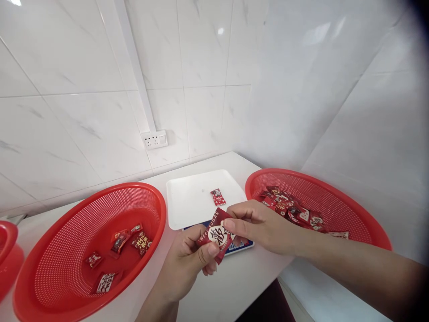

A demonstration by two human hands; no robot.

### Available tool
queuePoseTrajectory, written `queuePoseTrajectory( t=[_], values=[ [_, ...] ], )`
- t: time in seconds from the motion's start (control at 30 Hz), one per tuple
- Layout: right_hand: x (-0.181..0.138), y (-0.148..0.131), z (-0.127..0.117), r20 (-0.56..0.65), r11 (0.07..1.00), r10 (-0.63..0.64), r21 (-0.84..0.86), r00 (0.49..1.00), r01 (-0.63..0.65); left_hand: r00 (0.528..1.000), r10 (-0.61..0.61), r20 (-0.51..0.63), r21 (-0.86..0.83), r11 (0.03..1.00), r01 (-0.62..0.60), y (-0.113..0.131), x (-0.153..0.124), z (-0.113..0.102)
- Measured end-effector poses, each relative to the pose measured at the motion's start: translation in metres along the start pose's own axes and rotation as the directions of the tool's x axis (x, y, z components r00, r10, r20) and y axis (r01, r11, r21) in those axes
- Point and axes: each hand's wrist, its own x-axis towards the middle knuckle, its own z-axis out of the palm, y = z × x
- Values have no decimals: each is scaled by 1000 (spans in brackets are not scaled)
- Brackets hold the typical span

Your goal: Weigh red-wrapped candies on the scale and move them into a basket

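Observation:
My left hand pinches a dark red candy packet between thumb and fingers. The packet is printed "SWEET SUGAR" and has a white patch with a black character. From the other side my right hand closes on the packets, its thumb laid across the front. A second similar wrapper seems to overlap the first, though the fingers partly hide it. Both hands are above the front edge of a scale with a white pan and a blue panel. One small red candy lies on the pan.
At left, a red mesh basket holds several wrapped candies. Another red basket at right contains a larger pile of candies. Part of a third red basket shows at the far left. A socket is on the tiled wall.

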Motion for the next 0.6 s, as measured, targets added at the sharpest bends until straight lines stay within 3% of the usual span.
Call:
queuePoseTrajectory(
  t=[0.1,0.17,0.27,0.33,0.47,0.53,0.6],
  values=[
    [2,0,-2,13,998,-28,-59,1000,28,1000,-4,-22,62,998,5,3,0,1],
    [11,8,-6,-22,997,-2,-76,1000,0,994,43,-105,147,989,-27,4,2,0],
    [32,31,-12,-148,988,146,61,978,-138,943,187,-275,301,948,-100,7,3,-5],
    [45,48,-16,-187,955,257,198,948,-220,905,268,-330,332,931,-154,9,3,-11],
    [57,69,-21,-70,892,372,302,926,-336,872,329,-363,302,927,-224,12,2,-20],
    [55,70,-25,-3,900,373,242,928,-362,868,334,-369,310,924,-224,14,1,-21],
    [50,69,-36,-11,933,347,107,938,-344,866,335,-371,324,921,-217,15,0,-19]
  ],
)
